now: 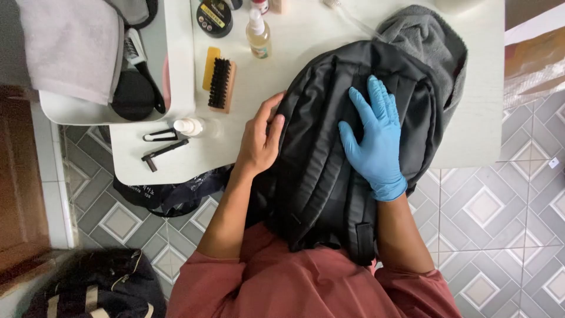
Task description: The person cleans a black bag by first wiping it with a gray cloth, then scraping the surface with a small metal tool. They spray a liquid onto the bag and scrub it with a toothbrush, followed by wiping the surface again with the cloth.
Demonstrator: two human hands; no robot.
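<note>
A black backpack (318, 159) lies on the white table (471, 129), its lower end hanging over the edge toward my lap. My left hand (260, 138), bare, grips the backpack's left side with fingers curled on the fabric. In a blue glove, my right hand (374, 138) rests flat on the top of the backpack, fingers spread. A grey towel (432, 41) lies under the backpack's far end.
A wooden brush (220, 82) with black bristles, a small spray bottle (258, 35) and a round tin (214, 17) stand at the table's back left. A white tray (176, 70) holds a folded pale cloth (70, 44) and brushes. Dark bags (94, 288) sit on the tiled floor.
</note>
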